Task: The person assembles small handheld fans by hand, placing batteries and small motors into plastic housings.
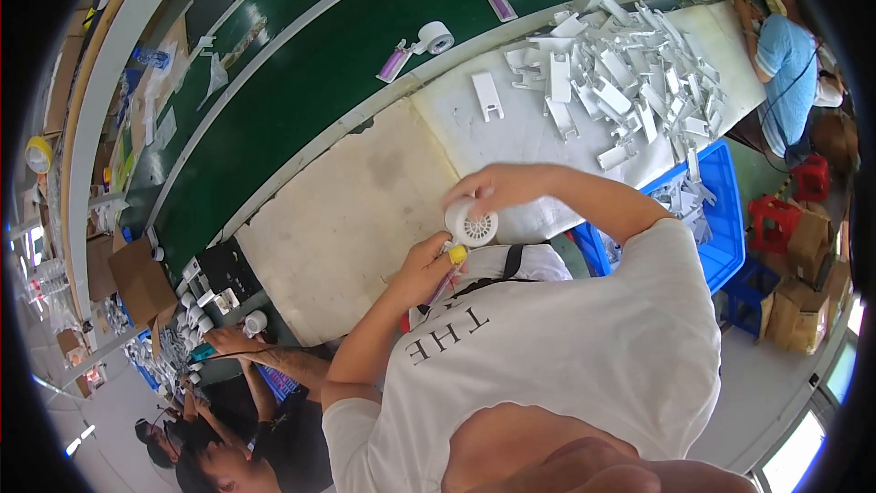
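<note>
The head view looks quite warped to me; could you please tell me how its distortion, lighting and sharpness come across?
Head view: strong fisheye, so the green belt and table edges curve inside a black rim; lighting is even and soft, with bright glare at the window; the white round part between the hands is sharp, while the near skin at the bottom edge is blurred.

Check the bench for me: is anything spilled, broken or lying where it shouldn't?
Nothing looks damaged. The white plastic brackets lie in a loose jumbled heap on the table, some spilling toward the blue bin. The right hand holds the round white grille part; the left hand grips a yellow-tipped tool.
</note>
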A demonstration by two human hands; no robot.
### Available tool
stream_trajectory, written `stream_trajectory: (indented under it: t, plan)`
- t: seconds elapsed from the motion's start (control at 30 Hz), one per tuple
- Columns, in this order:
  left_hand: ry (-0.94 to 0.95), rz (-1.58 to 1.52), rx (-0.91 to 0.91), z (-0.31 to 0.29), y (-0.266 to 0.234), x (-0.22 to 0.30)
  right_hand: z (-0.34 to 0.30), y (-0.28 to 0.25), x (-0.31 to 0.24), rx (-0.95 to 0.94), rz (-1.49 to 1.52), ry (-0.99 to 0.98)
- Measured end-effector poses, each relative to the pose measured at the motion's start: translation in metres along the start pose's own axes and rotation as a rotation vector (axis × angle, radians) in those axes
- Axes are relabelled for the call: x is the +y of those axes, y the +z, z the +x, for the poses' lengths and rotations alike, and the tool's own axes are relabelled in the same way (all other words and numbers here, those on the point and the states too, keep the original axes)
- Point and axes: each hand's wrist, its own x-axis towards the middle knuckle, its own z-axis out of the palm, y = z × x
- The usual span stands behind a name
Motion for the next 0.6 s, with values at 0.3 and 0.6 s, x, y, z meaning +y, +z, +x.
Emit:
stream_trajectory:
  t: [0.3, 0.6]
  plan:
    - [0.432, -0.298, 0.370, 0.017, -0.013, -0.007, -0.080, -0.134, 0.064, 1.322, -1.341, 1.022]
    - [0.502, -0.581, 0.388, -0.002, -0.004, -0.006, -0.064, -0.116, 0.067, 1.404, -1.551, 0.685]
